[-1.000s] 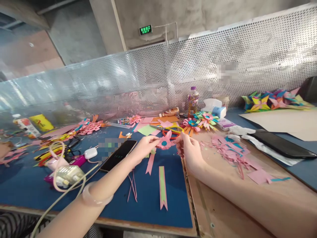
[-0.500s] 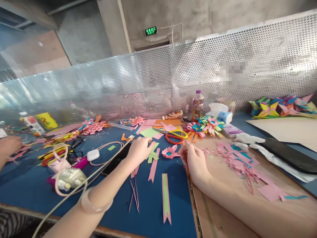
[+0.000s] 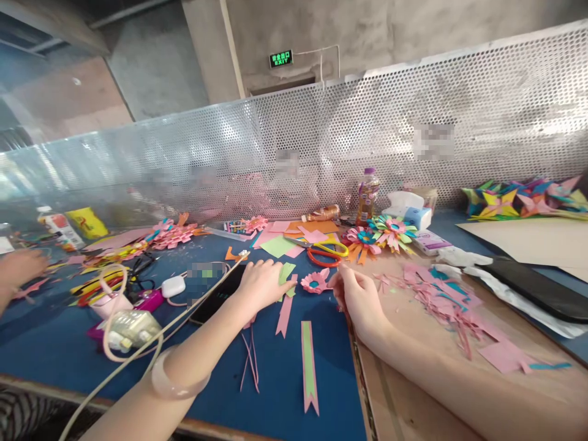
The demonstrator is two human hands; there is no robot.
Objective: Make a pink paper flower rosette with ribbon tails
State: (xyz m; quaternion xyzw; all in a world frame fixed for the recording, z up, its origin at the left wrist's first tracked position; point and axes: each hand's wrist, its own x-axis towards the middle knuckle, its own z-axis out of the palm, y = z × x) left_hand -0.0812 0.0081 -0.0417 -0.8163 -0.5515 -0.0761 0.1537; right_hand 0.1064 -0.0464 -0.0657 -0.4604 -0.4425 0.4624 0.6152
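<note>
My left hand (image 3: 266, 283) lies over a green paper piece (image 3: 286, 272) and partly covers it. Its thumb is stretched to the right, apart from the fingers, and no held thing shows. My right hand (image 3: 357, 299) rests at the edge of a brown board (image 3: 395, 380), fingers curled together; what is between them is hidden. Just left of these fingertips sits a pink paper flower (image 3: 314, 282) with a blue centre. Below lie a pink strip (image 3: 283, 318), a green-and-pink strip with a notched end (image 3: 309, 367), and thin pink strips (image 3: 250, 364).
Scissors with red and yellow handles (image 3: 327, 250) lie beyond my hands. A black phone (image 3: 212, 300) and a cable (image 3: 110, 372) are by my left arm. Pink scraps (image 3: 448, 306) cover part of the board. Another person's hand (image 3: 21, 269) is at far left.
My left hand has come down slightly and right, its thumb now over the green paper piece. My right hand has shifted only slightly beside the flower.
</note>
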